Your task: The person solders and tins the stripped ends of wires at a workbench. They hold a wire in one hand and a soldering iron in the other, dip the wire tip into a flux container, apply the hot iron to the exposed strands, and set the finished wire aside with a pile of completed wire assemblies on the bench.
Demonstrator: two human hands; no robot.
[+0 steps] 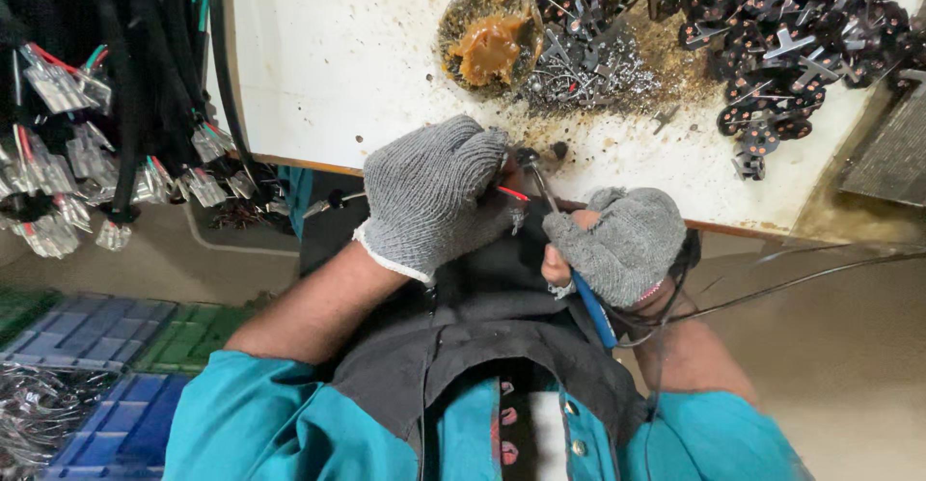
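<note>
Soldering iron (579, 278) in right hand (622, 245) points tip-up toward table.

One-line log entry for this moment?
left hand: pinching red wire | right hand: holding soldering iron | tip at wire end, table edge

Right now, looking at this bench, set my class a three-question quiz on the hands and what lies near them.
1. True or false: both hands wear grey knit gloves.
2. Which hand grips the blue-handled iron? A left B right
3. What sits in the round dish on the bench?

Key
1. True: left hand, right hand.
2. B
3. A brown paste.
</note>
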